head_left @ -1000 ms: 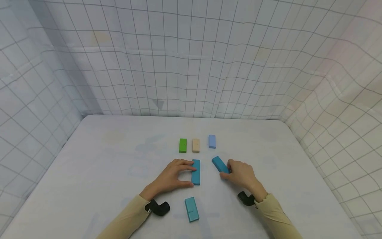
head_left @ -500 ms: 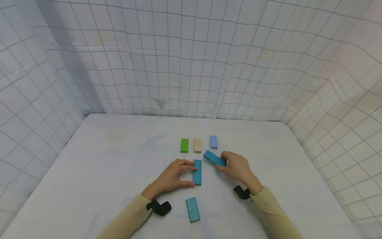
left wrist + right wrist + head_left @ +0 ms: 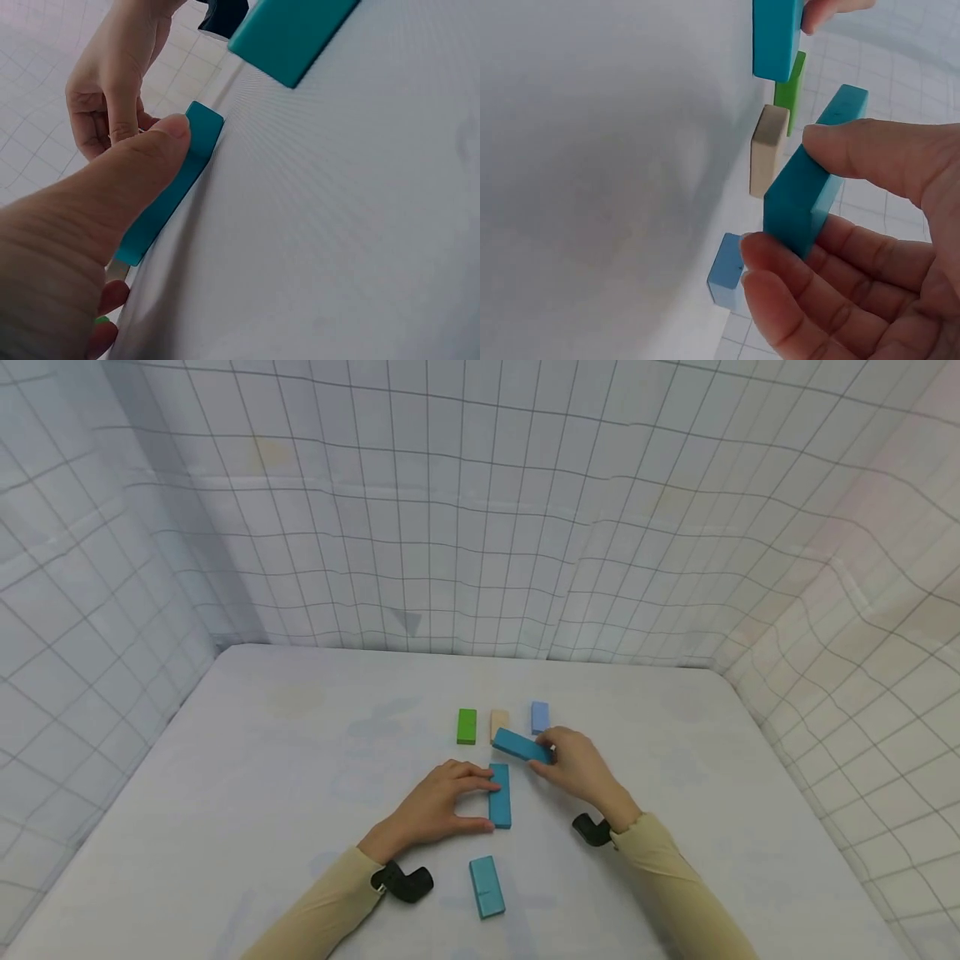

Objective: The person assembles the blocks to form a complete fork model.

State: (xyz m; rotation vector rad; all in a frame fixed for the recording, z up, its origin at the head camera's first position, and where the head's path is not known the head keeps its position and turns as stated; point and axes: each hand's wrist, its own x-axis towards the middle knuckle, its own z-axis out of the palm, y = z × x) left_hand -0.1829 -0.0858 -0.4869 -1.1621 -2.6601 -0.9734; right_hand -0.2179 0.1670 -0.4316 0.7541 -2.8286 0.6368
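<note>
In the head view my left hand [image 3: 442, 803] holds a long blue block [image 3: 500, 810] lying flat on the white table. Its thumb is at the near end, with fingertips on the far part. My right hand [image 3: 581, 768] pinches a second blue block [image 3: 517, 744] between thumb and fingers. That block is raised and tilted, its free end pointing left over the tan block [image 3: 499, 717], which it partly hides. The right wrist view shows the right thumb [image 3: 862, 150] on one face of the pinched block [image 3: 795, 191].
A green block [image 3: 467, 727] stands left of the tan one, and a light blue block [image 3: 540, 717] to its right. Nearer the body lies a teal block [image 3: 487, 887]. Grid-patterned white curtain [image 3: 420, 527] encloses the table's back and sides.
My right hand has lifted its blue block and carried it left and away from the body, turning it more crosswise. The left hand stays on its block.
</note>
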